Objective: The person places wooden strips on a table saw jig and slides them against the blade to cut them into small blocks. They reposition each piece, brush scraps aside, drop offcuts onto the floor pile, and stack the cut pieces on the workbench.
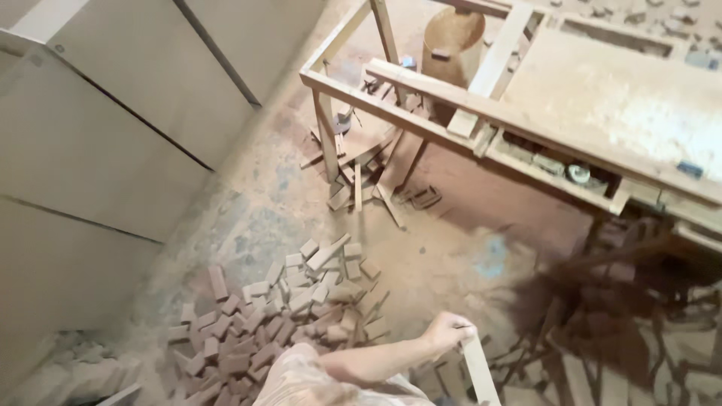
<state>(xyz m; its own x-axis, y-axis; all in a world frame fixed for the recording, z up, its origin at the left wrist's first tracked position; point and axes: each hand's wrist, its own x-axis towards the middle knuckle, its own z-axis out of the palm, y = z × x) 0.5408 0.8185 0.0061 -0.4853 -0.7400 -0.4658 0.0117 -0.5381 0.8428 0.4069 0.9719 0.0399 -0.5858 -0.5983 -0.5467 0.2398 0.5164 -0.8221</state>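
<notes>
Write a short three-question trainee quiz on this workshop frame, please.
1. True or false: the visible hand grips a wooden strip.
2. The pile of small wooden blocks lies on: A) the workbench B) the floor C) a shelf
3. What long thing fills the upper right?

Key: 1 true. 2 B. 3 a dusty wooden workbench.

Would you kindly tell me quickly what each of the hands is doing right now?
Left hand: not in view.
Right hand: closed around the top end of a wooden strip, above the dusty floor.
</notes>
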